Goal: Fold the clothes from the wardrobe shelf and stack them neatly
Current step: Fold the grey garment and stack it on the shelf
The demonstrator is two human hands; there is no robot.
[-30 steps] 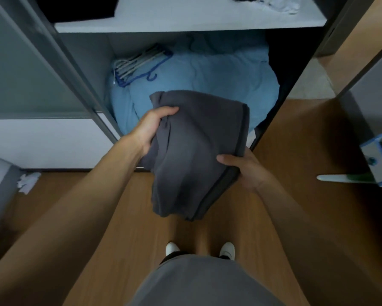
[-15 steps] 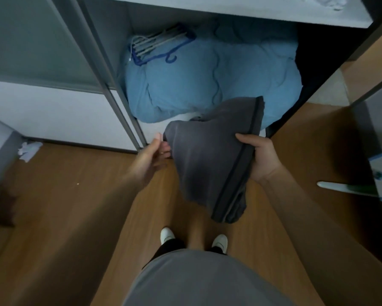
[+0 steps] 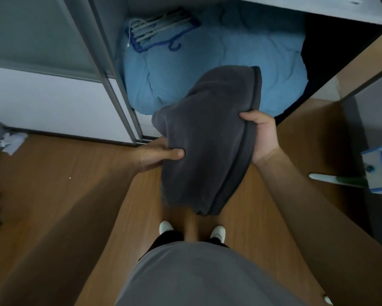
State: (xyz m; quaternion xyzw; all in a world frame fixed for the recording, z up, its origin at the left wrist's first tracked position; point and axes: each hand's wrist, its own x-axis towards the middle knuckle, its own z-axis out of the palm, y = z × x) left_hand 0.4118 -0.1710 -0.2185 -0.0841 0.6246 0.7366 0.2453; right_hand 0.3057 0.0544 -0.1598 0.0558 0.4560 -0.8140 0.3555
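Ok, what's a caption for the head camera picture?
Left hand and right hand grip a grey garment before blue bedding in a wardrobe.

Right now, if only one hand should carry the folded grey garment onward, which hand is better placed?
The right hand, probably. It grips the grey garment at its thick folded edge, thumb on top. The left hand only pinches the looser left side, so the folds could open.

Matt grey cloth garment [image 3: 207,138], smooth wood-look floor [image 3: 75,173], soft blue bedding [image 3: 207,51]
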